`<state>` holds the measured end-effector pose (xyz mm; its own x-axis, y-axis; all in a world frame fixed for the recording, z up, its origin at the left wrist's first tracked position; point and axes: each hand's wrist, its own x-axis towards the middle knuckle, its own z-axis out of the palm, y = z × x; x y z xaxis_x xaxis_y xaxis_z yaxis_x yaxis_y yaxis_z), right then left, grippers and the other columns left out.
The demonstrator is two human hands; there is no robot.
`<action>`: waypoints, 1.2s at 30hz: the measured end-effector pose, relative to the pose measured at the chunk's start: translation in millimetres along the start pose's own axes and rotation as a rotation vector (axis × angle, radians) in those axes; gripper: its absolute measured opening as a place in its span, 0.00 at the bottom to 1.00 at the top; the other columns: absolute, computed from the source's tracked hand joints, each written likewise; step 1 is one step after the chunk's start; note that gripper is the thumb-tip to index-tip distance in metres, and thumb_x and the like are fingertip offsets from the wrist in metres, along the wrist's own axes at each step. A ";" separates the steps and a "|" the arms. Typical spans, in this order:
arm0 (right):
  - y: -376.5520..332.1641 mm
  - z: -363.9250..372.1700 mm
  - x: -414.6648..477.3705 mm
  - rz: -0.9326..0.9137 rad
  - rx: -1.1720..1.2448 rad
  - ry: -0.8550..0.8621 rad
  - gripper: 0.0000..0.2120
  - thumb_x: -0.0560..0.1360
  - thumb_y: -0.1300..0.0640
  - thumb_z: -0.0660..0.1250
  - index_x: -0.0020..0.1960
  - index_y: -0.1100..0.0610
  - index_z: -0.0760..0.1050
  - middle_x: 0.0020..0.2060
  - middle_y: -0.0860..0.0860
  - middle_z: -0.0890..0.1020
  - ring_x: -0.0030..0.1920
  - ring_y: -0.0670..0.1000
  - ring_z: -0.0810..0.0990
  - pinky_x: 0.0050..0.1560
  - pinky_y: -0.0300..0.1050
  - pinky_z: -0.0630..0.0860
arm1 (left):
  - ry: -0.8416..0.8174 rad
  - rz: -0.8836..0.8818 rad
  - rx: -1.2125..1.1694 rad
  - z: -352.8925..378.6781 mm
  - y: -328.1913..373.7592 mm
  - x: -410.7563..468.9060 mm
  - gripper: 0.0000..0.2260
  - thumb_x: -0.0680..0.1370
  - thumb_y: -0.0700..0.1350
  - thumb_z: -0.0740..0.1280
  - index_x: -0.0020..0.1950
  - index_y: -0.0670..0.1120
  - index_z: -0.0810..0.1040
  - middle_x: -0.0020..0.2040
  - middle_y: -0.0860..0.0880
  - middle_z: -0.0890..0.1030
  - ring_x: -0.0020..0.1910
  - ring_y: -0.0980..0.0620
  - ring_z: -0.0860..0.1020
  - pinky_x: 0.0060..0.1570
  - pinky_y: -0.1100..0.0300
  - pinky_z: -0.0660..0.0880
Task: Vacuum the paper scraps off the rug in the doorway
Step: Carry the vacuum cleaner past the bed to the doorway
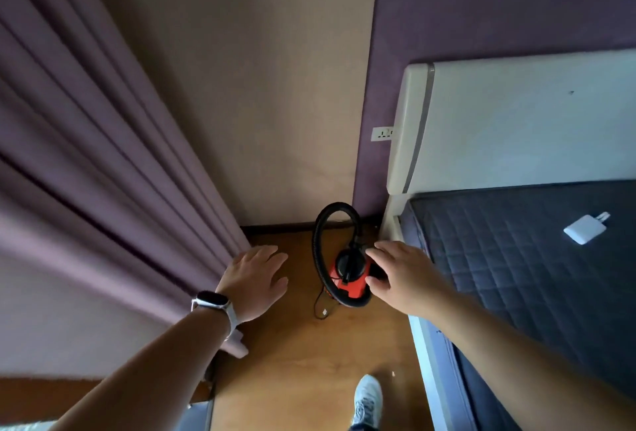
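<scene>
Vacuum cleaner [346,284], small, red-bodied with a black top, stands on the wooden floor [303,362] in a room corner, just right of the frame's centre. Its black hose [318,241] loops up and over it in an arch, and a thin dark cord [321,306] trails onto the floor at its lower left.

Both hands reach forward from the bottom of the frame. The left hand [254,281], with a pale-strapped watch [210,302] on the wrist, is flat with fingers straight and grips nothing; it hovers left of the vacuum, beside the edge of a mauve curtain [103,155] that fills the left side. The right hand [402,274] has its fingers spread and relaxed, its fingertips overlapping the vacuum's right side; whether they touch it cannot be told.

At right lies a bed with a dark quilted mattress [533,276] and a white headboard [516,121]. A white charger [585,228] rests on the mattress. A wall socket [382,133] sits beside the headboard. A pale shoe [368,399] shows at bottom centre.
</scene>
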<state>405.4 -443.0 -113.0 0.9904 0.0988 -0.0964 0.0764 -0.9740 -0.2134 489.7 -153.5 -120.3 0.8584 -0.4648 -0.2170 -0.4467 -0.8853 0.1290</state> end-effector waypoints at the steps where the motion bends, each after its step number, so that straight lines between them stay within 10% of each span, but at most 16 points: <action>1: 12.5 5.8 13.5 -0.011 0.002 -0.030 0.27 0.77 0.41 0.60 0.70 0.54 0.73 0.66 0.50 0.76 0.66 0.55 0.75 0.64 0.52 0.71 | -0.022 -0.015 -0.003 4.2 0.6 15.6 0.25 0.80 0.60 0.56 0.77 0.57 0.62 0.77 0.53 0.62 0.77 0.51 0.58 0.75 0.50 0.54; 14: 89.1 182.1 109.3 0.214 0.255 -0.289 0.24 0.77 0.43 0.64 0.70 0.50 0.68 0.65 0.48 0.75 0.63 0.53 0.74 0.61 0.48 0.73 | -0.349 -0.193 -0.173 177.3 -14.8 150.0 0.23 0.78 0.57 0.62 0.71 0.51 0.71 0.69 0.50 0.73 0.68 0.49 0.71 0.65 0.55 0.69; 23: 130.3 401.4 175.6 0.231 0.318 -0.369 0.30 0.75 0.40 0.66 0.73 0.50 0.65 0.68 0.47 0.73 0.66 0.52 0.73 0.62 0.49 0.74 | -0.276 -0.325 -0.401 360.3 -41.2 256.3 0.24 0.77 0.53 0.66 0.72 0.47 0.70 0.70 0.46 0.72 0.67 0.44 0.72 0.65 0.50 0.70; 30: 160.1 537.3 184.5 0.116 0.351 -0.287 0.35 0.69 0.37 0.72 0.71 0.48 0.69 0.63 0.43 0.75 0.64 0.47 0.73 0.61 0.46 0.74 | -0.279 -0.267 -0.424 498.6 -43.9 312.0 0.02 0.77 0.45 0.67 0.46 0.48 0.76 0.46 0.45 0.80 0.45 0.46 0.78 0.51 0.49 0.77; 36: 173.2 571.4 200.2 0.025 0.380 -0.292 0.21 0.71 0.42 0.71 0.60 0.50 0.76 0.50 0.42 0.80 0.49 0.44 0.79 0.47 0.39 0.76 | -0.316 -0.269 -0.462 544.7 -28.5 339.4 0.18 0.79 0.33 0.61 0.33 0.47 0.61 0.30 0.52 0.63 0.28 0.56 0.60 0.27 0.70 0.62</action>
<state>551.2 -475.4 -724.8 0.9135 0.1828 -0.3634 -0.0481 -0.8386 -0.5427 656.5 -293.4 -724.7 0.7779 -0.2706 -0.5671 -0.0092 -0.9073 0.4204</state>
